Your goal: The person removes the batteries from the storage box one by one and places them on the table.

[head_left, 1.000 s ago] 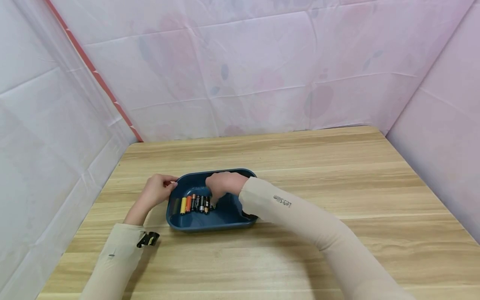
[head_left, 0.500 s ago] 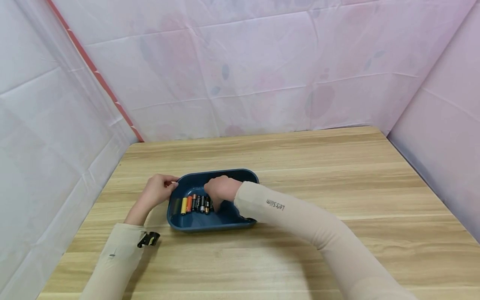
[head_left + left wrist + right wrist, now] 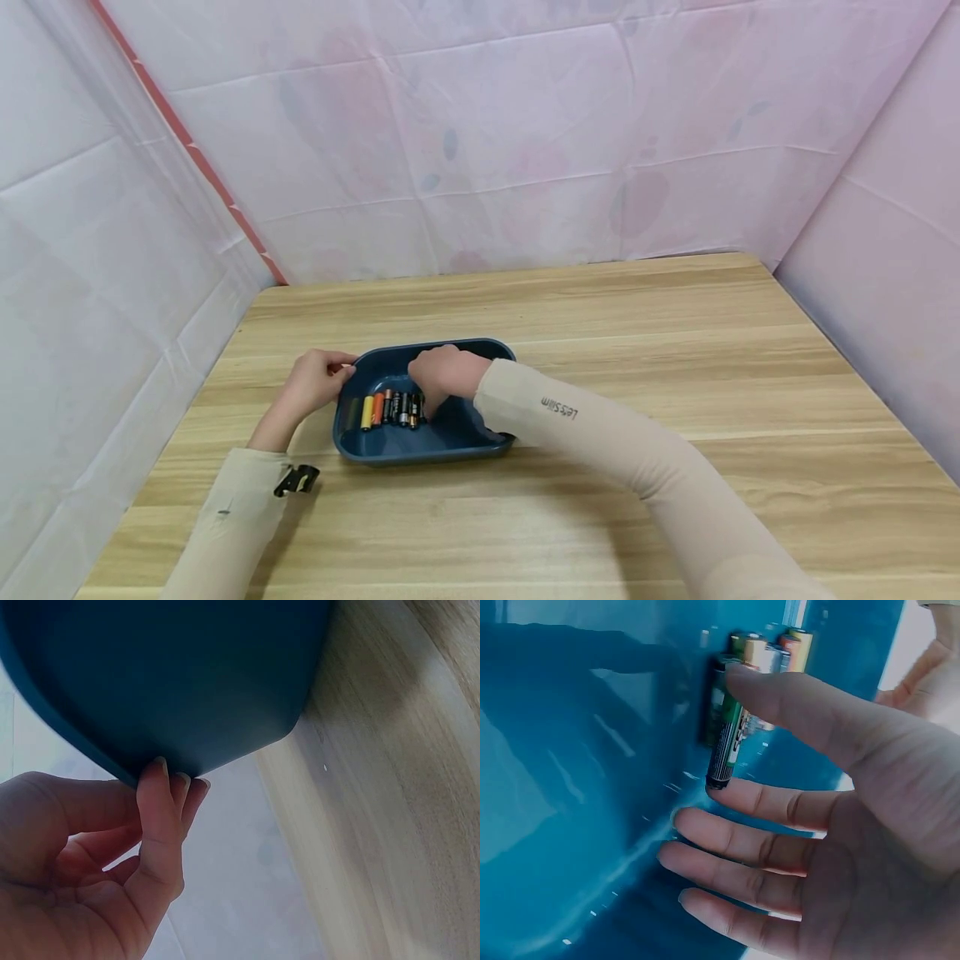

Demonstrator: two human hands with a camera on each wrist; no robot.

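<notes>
A dark blue tray point(image 3: 457, 433) sits on the left part of the wooden table point(image 3: 600, 333). Several batteries point(image 3: 386, 408) lie side by side in its left half. My left hand point(image 3: 311, 385) holds the tray's left rim, its fingertips point(image 3: 166, 784) curled against the tray's outer wall point(image 3: 165, 675). My right hand point(image 3: 444, 373) reaches into the tray at the right end of the row. There my thumb point(image 3: 780, 701) and index finger point(image 3: 757, 799) touch a green and black battery point(image 3: 720, 761), and the other fingers are spread straight.
Pink patterned cloth walls point(image 3: 487, 142) close in the table on the left, back and right. A black clip point(image 3: 296, 479) hangs on my left sleeve. The table's right half shows bare wood.
My right hand slid slightly left along the battery row and then eased back and up a little. The left hand and the tray stayed put.
</notes>
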